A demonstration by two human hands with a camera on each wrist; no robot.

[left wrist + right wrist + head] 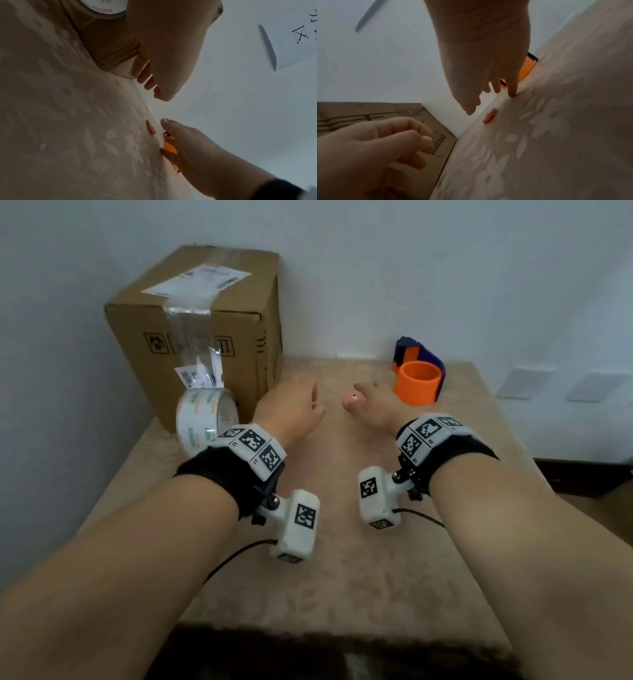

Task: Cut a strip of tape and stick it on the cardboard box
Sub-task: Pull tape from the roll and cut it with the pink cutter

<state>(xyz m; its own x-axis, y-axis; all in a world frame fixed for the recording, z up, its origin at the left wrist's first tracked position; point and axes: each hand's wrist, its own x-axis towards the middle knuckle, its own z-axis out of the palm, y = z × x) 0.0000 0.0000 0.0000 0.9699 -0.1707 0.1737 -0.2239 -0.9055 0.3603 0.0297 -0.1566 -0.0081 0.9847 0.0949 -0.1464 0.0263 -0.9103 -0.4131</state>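
Filling frame centre, beige floral cloth (342,577) met white wall (411,268); left hand (291,409) loosely curled, right hand (373,409) fingers spread, both empty.

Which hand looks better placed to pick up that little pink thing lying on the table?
The right hand, probably. Its fingertips are down at the tablecloth right beside the small pink cutter, while the left hand hovers nearer the cardboard box and tape roll.

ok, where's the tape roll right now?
Head view: the tape roll stands on edge at the table's left side, against the cardboard box front, just left of the left hand.
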